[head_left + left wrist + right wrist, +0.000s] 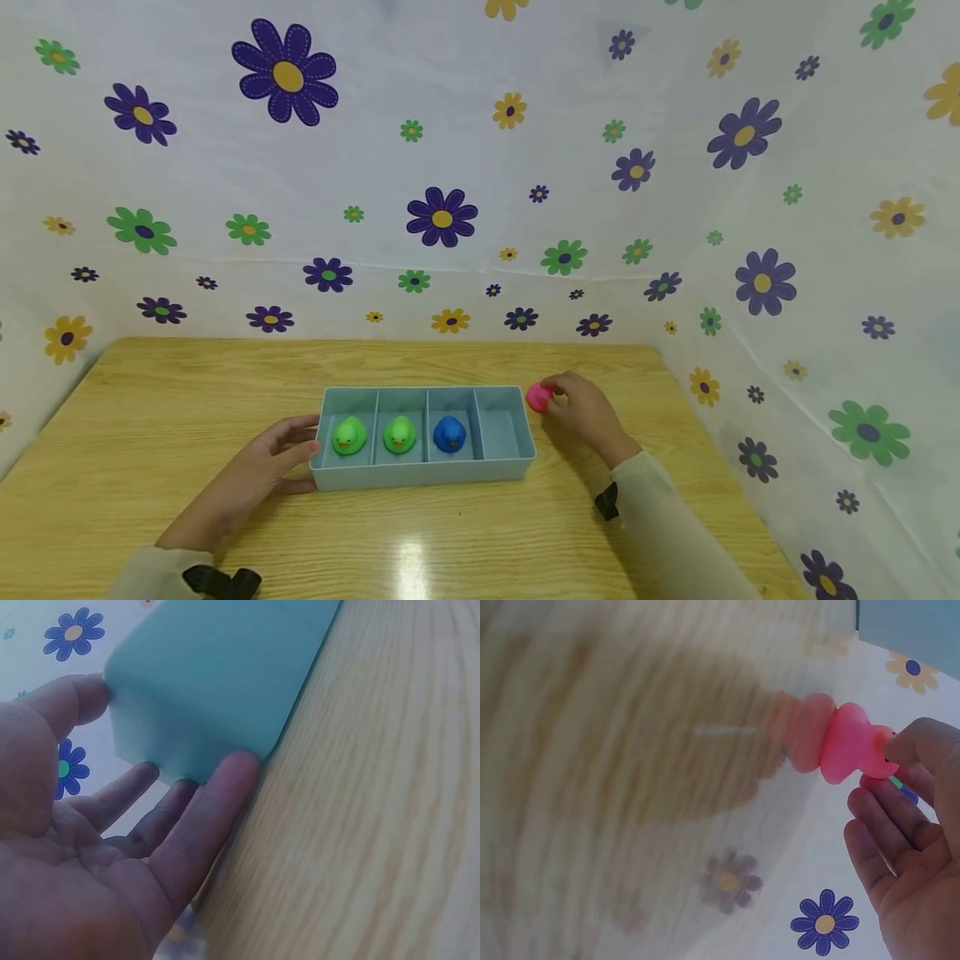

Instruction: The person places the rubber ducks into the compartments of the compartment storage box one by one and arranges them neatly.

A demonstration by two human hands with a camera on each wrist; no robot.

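Note:
My right hand (588, 412) pinches a pink rubber duck (538, 397) just beyond the right end of a pale blue divided box (420, 476). In the right wrist view, thumb and a finger hold the duck (847, 746) by its head, its base close over the glossy table; the other fingers extend loosely below. My left hand (258, 462) is at the box's left end, its extended, spread fingers (214, 817) touching the end wall. Two green ducks (349, 436) sit in the two left compartments, one each. A blue duck (450, 434) occupies the third; the rightmost compartment (504, 433) is bare.
The box stands on a light wooden table (360, 542). Behind the table hangs a white flowered cloth (375, 158), which also runs along the right side. Dark straps (221, 581) are on both wrists over the sleeves (675, 525).

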